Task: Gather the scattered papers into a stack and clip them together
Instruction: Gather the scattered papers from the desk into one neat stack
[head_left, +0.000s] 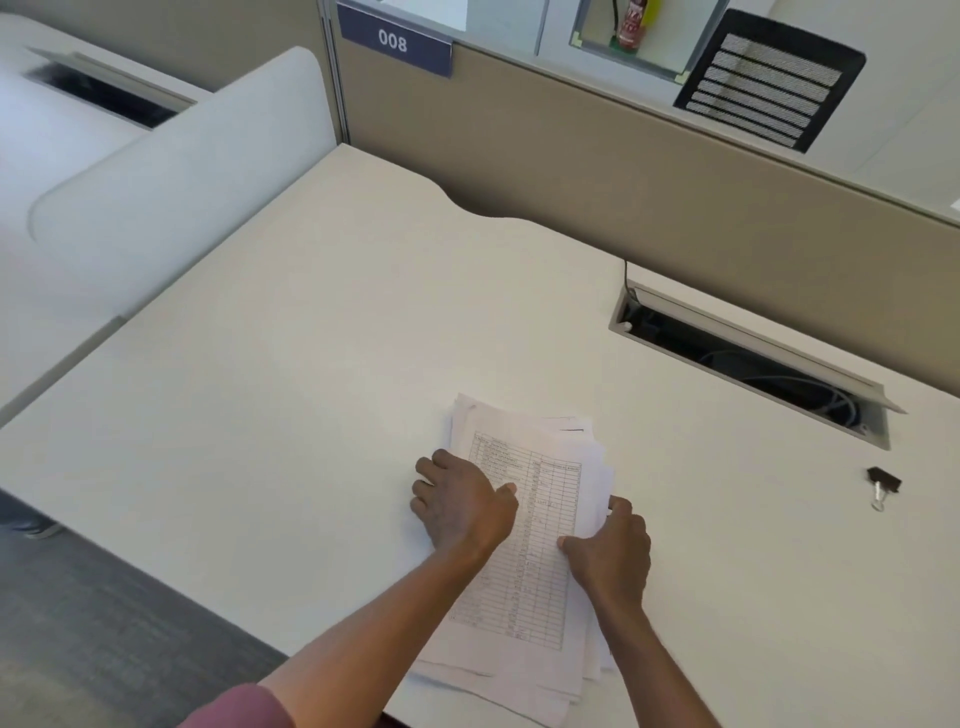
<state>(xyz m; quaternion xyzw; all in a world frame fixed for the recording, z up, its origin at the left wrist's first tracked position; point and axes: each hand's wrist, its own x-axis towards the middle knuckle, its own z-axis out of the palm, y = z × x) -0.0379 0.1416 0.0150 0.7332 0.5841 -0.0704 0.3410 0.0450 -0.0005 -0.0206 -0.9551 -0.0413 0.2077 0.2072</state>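
A loose stack of white papers (540, 488) lies on the white desk (291, 364), its sheets fanned out unevenly; the top sheet carries a printed table. My left hand (462, 504) grips the stack's left edge, thumb on top. My right hand (610, 551) holds the right edge, fingers curled around the sheets. A black binder clip (882, 486) with silver handles lies on the desk well to the right of the papers, apart from both hands.
An open cable tray (748, 364) with wires is cut into the desk at the right rear. A beige partition (597, 171) runs along the back, a white divider (171, 187) stands at the left. The desk's front edge drops to grey carpet (104, 639).
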